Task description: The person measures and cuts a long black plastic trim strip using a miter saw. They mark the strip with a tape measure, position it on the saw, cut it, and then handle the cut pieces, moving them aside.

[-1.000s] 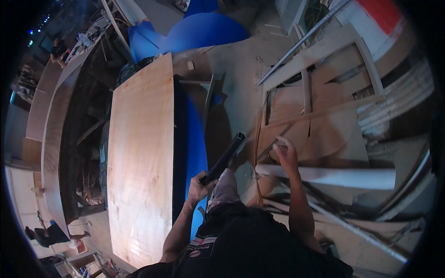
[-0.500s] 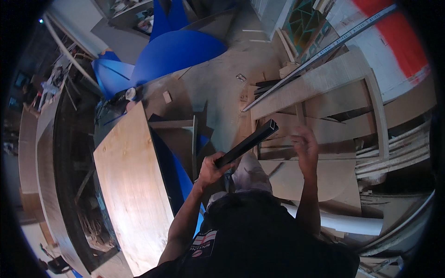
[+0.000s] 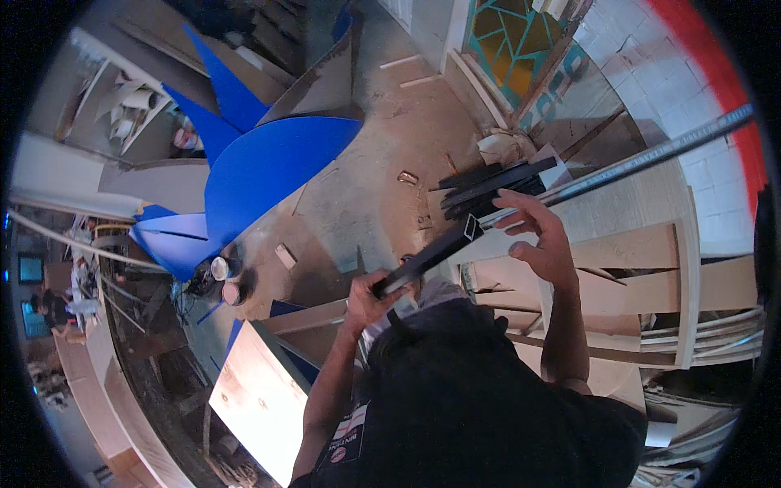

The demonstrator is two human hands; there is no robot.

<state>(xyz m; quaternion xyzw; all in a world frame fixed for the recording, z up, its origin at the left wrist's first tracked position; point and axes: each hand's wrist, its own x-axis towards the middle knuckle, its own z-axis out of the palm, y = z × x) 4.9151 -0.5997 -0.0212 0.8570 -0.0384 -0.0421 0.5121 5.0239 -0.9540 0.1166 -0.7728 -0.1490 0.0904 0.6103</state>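
Observation:
My left hand [image 3: 371, 298] is wrapped round the near end of a short black square tube [image 3: 431, 259]. The tube slants up to the right, and its hollow end faces away from me. Just past that end, my right hand [image 3: 533, 233] is raised with its fingers apart and holds nothing. Beyond my right hand, a pile of similar black pieces [image 3: 488, 185] lies on the floor. A long metal bar [image 3: 651, 159] runs from near my right hand toward the upper right.
Blue curved panels [image 3: 281, 167] lie at the far left. A pale plywood sheet [image 3: 262, 398] is on my near left, a wooden frame [image 3: 687, 285] on my right. Paint cans [image 3: 221, 268], a small wood block [image 3: 285, 257] and a shiny can-like object [image 3: 407, 177] are on the floor.
The view has tilted forward, showing more of the black pile and the floor ahead. The black tube stays in my left hand. My right hand has come nearer its far end.

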